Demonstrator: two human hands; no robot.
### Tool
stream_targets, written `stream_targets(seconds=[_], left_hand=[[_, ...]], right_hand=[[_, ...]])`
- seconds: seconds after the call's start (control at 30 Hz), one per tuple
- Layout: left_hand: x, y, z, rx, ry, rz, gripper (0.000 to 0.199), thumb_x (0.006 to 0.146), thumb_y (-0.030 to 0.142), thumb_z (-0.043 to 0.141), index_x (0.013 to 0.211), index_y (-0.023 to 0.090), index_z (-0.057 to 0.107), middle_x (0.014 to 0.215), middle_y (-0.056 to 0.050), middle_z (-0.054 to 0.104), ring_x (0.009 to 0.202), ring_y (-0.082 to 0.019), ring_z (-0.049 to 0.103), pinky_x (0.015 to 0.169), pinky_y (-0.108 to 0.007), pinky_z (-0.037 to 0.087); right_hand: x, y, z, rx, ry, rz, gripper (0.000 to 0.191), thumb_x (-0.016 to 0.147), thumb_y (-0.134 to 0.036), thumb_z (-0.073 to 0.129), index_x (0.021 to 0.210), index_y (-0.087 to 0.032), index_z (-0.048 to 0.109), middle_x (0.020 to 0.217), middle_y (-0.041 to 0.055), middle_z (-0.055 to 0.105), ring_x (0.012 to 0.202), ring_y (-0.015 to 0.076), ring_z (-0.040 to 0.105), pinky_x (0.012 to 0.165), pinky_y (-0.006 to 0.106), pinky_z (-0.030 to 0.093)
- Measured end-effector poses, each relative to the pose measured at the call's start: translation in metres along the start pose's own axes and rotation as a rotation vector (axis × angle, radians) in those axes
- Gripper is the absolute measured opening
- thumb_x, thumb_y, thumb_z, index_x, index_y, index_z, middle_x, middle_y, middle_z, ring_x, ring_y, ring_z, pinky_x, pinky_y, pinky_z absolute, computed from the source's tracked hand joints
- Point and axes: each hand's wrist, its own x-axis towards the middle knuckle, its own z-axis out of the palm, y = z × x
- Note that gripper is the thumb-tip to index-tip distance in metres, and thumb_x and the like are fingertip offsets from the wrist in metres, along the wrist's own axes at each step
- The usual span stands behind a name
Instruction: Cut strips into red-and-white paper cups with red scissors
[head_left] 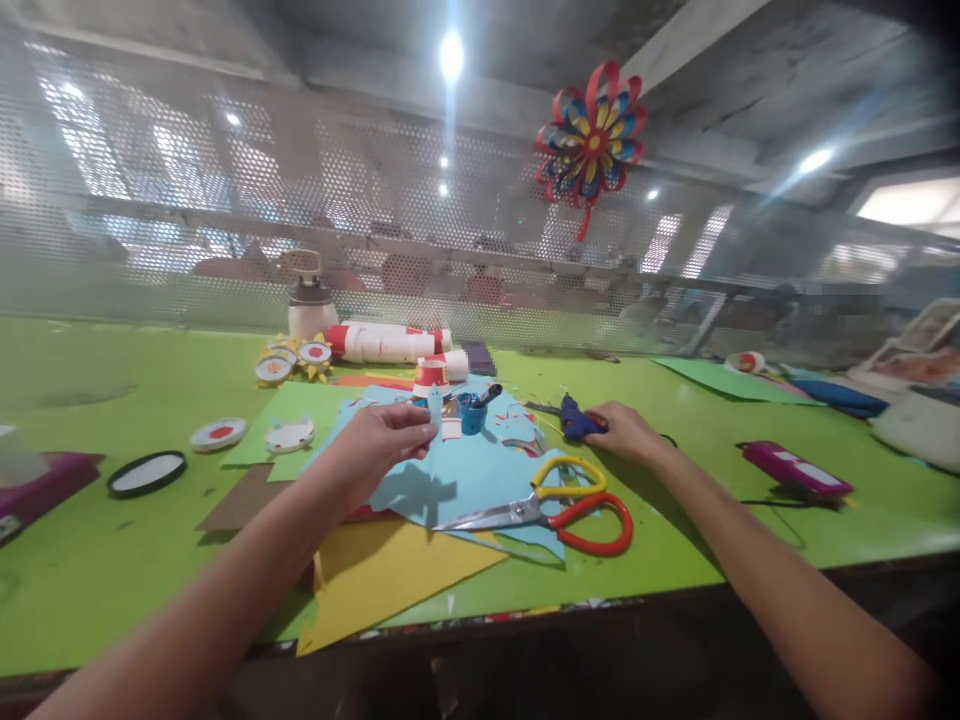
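Observation:
My left hand (394, 435) pinches a small light-blue paper piece (435, 402) upright between thumb and fingertips, above the blue paper sheets (480, 480). To the right, my right hand (619, 430) is closed on the handle end of a dark blue glue gun (576, 420), which points left over the table. Large scissors (525, 508) with one yellow and one red handle lie partly open on the blue paper. Just behind my left hand are a red and white paper cup (431, 376) and a small blue pot (472, 413) with a dark marker-like thing across it.
Yellow paper (397, 575) lies at the front edge. White discs (289, 435), a black ring (147, 473) and sun-shaped pieces (315, 355) are at left. Paper rolls (390, 343) and a jug (311, 310) stand behind. A purple box (795, 470) with a cable lies right.

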Motion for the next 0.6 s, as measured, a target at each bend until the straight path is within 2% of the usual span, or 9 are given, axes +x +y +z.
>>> stream_targets(seconds=[0.1,0.17,0.2,0.27,0.3,0.33,0.4,0.47,0.6], left_hand=[[-0.002,0.0,0.002,0.01,-0.009,0.0,0.031,0.049,0.028,0.086,0.07,0.011,0.069,0.063,0.001,0.06,0.058,-0.009,0.051,0.059,-0.026,0.04],[-0.003,-0.001,0.004,0.018,-0.017,0.002,0.03,0.051,0.028,0.085,0.07,0.012,0.069,0.062,0.001,0.06,0.057,-0.009,0.051,0.058,-0.026,0.039],[-0.003,-0.002,0.005,0.019,-0.024,0.004,0.029,0.052,0.028,0.084,0.07,0.012,0.069,0.062,0.001,0.059,0.057,-0.009,0.051,0.058,-0.026,0.039],[-0.004,-0.003,0.007,0.035,-0.047,0.013,0.025,0.055,0.028,0.083,0.069,0.013,0.068,0.06,0.002,0.058,0.056,-0.009,0.05,0.059,-0.026,0.039],[-0.005,-0.004,0.007,0.051,-0.062,0.017,0.024,0.056,0.028,0.082,0.068,0.013,0.068,0.06,0.002,0.058,0.056,-0.009,0.049,0.059,-0.026,0.039],[-0.005,-0.004,0.008,0.072,-0.076,0.021,0.022,0.058,0.029,0.081,0.068,0.013,0.068,0.059,0.002,0.058,0.056,-0.009,0.049,0.059,-0.026,0.039],[-0.005,-0.006,0.01,0.105,-0.092,0.018,0.021,0.059,0.029,0.08,0.068,0.014,0.069,0.059,0.001,0.059,0.055,-0.009,0.048,0.06,-0.027,0.039],[-0.005,-0.008,0.01,0.116,-0.095,0.009,0.02,0.06,0.029,0.08,0.068,0.015,0.069,0.058,0.001,0.059,0.055,-0.01,0.049,0.059,-0.027,0.039],[-0.005,-0.012,0.01,0.138,-0.12,0.015,0.017,0.061,0.029,0.079,0.07,0.017,0.071,0.058,0.0,0.061,0.054,-0.011,0.049,0.059,-0.027,0.039]], right_hand=[[-0.006,-0.011,-0.015,0.055,0.054,-0.01,0.028,0.063,-0.023,0.073,0.09,-0.017,0.074,0.089,0.01,0.072,0.087,0.0266,0.064,0.078,0.032,0.047],[-0.014,-0.03,-0.03,0.112,0.116,-0.023,0.024,0.071,-0.025,0.067,0.091,-0.014,0.074,0.095,0.0141,0.071,0.093,0.0289,0.063,0.083,0.036,0.047],[-0.019,-0.044,-0.038,0.15,0.138,-0.033,0.024,0.076,-0.028,0.061,0.091,-0.013,0.073,0.095,0.0149,0.071,0.091,0.0278,0.063,0.081,0.036,0.048],[-0.028,-0.077,-0.052,0.249,0.143,-0.089,0.028,0.086,-0.035,0.052,0.095,-0.017,0.072,0.096,0.0094,0.072,0.084,0.0217,0.065,0.076,0.033,0.05],[-0.032,-0.096,-0.057,0.328,0.116,-0.138,0.031,0.088,-0.04,0.05,0.097,-0.019,0.071,0.095,0.0067,0.072,0.082,0.0194,0.065,0.074,0.031,0.051],[-0.035,-0.115,-0.06,0.516,0.05,-0.19,0.031,0.087,-0.041,0.052,0.096,-0.017,0.071,0.093,0.0075,0.072,0.08,0.0197,0.065,0.072,0.031,0.051],[-0.037,-0.148,-0.06,0.747,-0.06,-0.254,0.028,0.083,-0.04,0.058,0.088,-0.016,0.071,0.087,0.0075,0.072,0.076,0.019,0.064,0.07,0.031,0.05],[-0.036,-0.173,-0.054,0.8,-0.104,-0.254,0.021,0.082,-0.035,0.06,0.082,-0.017,0.071,0.082,0.0068,0.071,0.074,0.0185,0.062,0.069,0.032,0.047],[-0.031,-0.193,-0.037,0.919,-0.19,-0.22,0.019,0.08,-0.032,0.061,0.076,-0.016,0.07,0.073,0.0045,0.068,0.067,0.0165,0.058,0.063,0.03,0.043]])
